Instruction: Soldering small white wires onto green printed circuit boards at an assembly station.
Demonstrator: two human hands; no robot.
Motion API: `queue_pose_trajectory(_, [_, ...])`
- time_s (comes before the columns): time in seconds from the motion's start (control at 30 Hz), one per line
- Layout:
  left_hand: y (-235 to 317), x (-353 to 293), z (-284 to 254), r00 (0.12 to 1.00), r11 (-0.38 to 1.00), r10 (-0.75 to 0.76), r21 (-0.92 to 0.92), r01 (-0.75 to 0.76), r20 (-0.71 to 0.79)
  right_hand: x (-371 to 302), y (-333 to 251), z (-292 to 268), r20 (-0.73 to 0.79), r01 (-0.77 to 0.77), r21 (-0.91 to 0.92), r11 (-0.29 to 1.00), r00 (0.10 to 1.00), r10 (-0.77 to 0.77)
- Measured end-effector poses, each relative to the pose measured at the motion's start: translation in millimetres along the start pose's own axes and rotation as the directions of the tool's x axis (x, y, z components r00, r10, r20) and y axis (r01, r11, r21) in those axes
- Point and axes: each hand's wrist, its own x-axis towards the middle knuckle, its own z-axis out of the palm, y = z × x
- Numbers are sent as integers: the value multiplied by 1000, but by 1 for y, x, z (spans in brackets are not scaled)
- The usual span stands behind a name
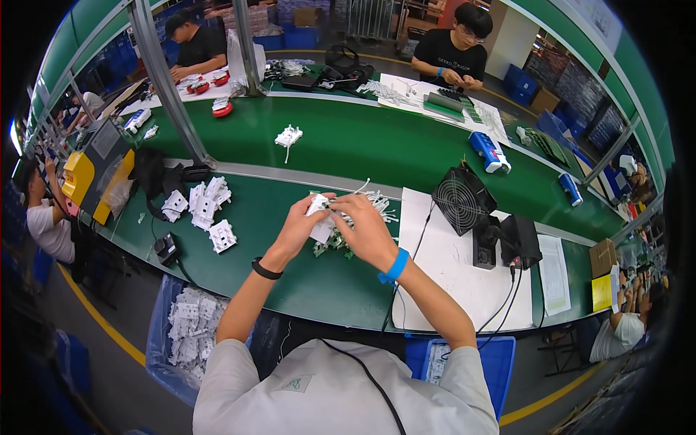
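Holding a small white plastic part [320,217] above the green desk [304,279], the left hand [301,225] and right hand [365,228] both close their fingers on it, over a pile of green boards and white pieces [341,243]. The part looks light, rigid and thin, likely brittle at its clips; gripping its outer edges seems safest.

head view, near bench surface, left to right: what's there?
Yellow machine → black adapter → loose white plastic parts → left hand → right hand → black fan → paper sheet.
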Motion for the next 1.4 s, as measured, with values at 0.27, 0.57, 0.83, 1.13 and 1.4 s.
queue_pose_trajectory(0.27, [-15,6,-1,986,991,93,113,-77,-138,-19,18,-8,-57,-66,-8,998,996,65])
queue_pose_trajectory(0.57, [-53,38,59,974,985,163,90,-150,-157,-53,21,0,-27,-69,-204,977,998,65])
queue_pose_trajectory(0.83, [-67,44,87,978,943,55,312,-117,203,-138,64,-74,-400,-411,345,844,749,529])
queue_pose_trajectory(1.13, [-75,39,141,935,890,72,402,-218,347,-188,171,-207,-680,-560,350,751,399,615])
queue_pose_trajectory(1.4, [-103,62,188,922,871,-45,466,-152,385,-201,210,-172,-900,-518,278,809,154,408])
